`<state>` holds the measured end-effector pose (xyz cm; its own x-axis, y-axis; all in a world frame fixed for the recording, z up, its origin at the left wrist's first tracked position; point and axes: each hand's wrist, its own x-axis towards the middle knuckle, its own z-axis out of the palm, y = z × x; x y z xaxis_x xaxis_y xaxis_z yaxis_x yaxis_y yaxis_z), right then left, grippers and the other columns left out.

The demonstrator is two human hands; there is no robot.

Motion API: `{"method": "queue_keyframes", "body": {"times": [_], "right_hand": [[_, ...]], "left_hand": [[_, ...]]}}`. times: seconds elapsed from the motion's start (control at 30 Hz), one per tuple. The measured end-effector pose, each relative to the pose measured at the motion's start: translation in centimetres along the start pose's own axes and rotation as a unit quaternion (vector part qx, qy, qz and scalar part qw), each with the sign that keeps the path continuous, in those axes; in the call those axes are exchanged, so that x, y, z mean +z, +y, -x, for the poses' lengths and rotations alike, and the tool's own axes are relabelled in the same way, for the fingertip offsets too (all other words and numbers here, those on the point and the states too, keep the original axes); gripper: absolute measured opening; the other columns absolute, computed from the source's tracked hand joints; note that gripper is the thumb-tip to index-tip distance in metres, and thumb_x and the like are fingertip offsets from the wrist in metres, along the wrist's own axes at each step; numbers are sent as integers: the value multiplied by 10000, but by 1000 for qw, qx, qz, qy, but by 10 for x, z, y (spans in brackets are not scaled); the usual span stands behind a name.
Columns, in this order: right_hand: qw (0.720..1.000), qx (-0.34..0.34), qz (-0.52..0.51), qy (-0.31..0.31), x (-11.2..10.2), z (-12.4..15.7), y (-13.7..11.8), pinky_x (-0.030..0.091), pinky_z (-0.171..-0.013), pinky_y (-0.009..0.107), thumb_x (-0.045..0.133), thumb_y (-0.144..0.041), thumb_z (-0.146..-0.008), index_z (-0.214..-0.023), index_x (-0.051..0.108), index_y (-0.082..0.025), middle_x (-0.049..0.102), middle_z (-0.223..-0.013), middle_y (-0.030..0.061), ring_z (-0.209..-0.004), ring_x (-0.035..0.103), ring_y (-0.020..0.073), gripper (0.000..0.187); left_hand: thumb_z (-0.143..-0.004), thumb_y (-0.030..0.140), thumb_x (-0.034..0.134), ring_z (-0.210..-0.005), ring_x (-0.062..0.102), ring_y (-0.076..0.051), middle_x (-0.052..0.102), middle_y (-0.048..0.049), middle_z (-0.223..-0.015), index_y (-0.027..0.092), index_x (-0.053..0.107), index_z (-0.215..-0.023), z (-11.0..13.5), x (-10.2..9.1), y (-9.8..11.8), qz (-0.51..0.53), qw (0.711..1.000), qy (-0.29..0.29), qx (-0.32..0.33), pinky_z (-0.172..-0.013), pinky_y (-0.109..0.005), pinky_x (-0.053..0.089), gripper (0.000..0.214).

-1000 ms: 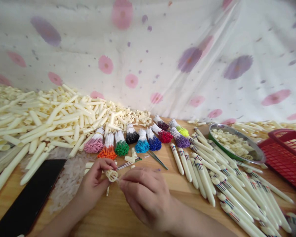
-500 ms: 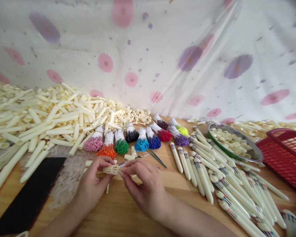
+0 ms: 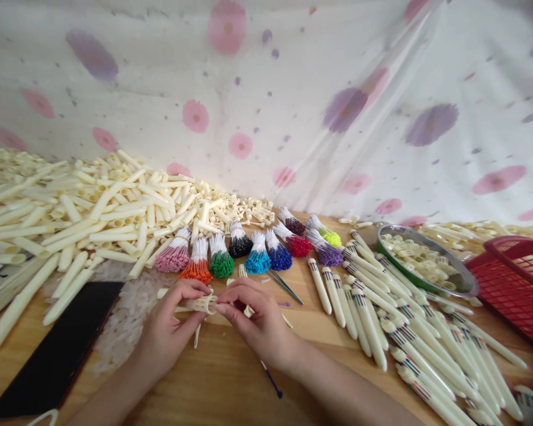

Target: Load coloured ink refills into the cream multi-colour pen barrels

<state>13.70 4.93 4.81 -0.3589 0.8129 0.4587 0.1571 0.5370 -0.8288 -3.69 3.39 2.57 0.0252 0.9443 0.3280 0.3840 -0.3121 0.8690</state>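
Note:
My left hand (image 3: 171, 322) is closed round a cream slotted pen barrel top (image 3: 202, 304), its slotted end facing right. At that end, my right hand (image 3: 260, 322) is closed in a pinch, fingertips touching the rim. A thin pen refill with a dark blue tip (image 3: 272, 380) sticks out below my right hand; its other end is hidden by the fingers. Small cream parts lie under and behind the hands. Just beyond stand bundles of coloured refills, such as orange (image 3: 196, 267), green (image 3: 221, 262) and light blue (image 3: 257, 260).
Cream pen barrels (image 3: 111, 213) are heaped at left, behind a black phone (image 3: 57, 349). Tweezers (image 3: 286, 287) lie past my right hand. Assembled multicolour pens (image 3: 368, 322) spread to the right, with a metal bowl (image 3: 464, 283) of small parts and a red basket (image 3: 510, 284) behind.
The dark refill with a green end by my fingers is out of sight. A blue-tipped refill now shows under my right hand, and a purple-tipped one shows on the table. The view has shifted slightly.

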Motion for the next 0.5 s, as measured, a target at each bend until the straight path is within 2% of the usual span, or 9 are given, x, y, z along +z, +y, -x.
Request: {"method": "queue_keyframes", "body": {"times": [0.1,0.33,0.5], "right_hand": [[999,-34,2,-37,-7,1,-2,483,-698,240,520,-198,-862,-879,652,-160,609,-839,57,-778,582,123,139],[990,-99,65,-74,-19,0,-10,505,-715,245,489,-161,-864,-996,649,-190,624,-891,73,-818,600,134,209],[986,-102,93,-90,-20,-1,-14,503,-739,254,495,-169,-870,-997,649,-184,639,-884,72,-836,604,142,200]], "left_hand": [[-734,143,582,-860,611,-190,628,-24,-880,230,524,-764,0,1,0,16,1000,-3,-6,-687,-276,497,109],[-696,173,630,-850,616,-203,638,-31,-833,212,550,-729,-1,2,4,64,997,3,-38,-738,-311,504,95],[-689,130,626,-859,612,-195,642,-22,-838,221,563,-734,-1,1,4,78,997,-3,-28,-745,-300,501,119]]}}
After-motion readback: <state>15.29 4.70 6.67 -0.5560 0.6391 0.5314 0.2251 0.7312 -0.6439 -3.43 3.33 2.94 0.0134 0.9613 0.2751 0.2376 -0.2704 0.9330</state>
